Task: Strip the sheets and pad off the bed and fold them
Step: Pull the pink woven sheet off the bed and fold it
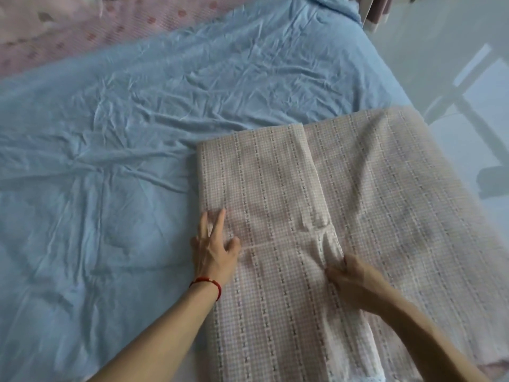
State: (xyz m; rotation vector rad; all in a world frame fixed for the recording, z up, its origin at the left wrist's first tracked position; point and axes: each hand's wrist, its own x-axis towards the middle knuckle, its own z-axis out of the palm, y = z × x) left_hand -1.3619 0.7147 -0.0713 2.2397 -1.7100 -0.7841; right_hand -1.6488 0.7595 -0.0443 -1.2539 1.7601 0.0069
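A pink checked sheet [275, 172], folded into a long panel, lies across the right side of the bed. It rests on a wrinkled light blue sheet [124, 128] that covers most of the mattress. My left hand [216, 244] presses flat with spread fingers on the checked sheet's left edge; a red cord circles that wrist. My right hand [348, 277] pinches a bunched ridge of the checked fabric near the panel's middle.
A pink dotted pad or quilt [55, 31] lies along the far left of the bed. Glossy pale floor [454, 64] runs past the bed's right edge, with a dark object [493, 181] on it. Pink curtain fabric hangs at the top right.
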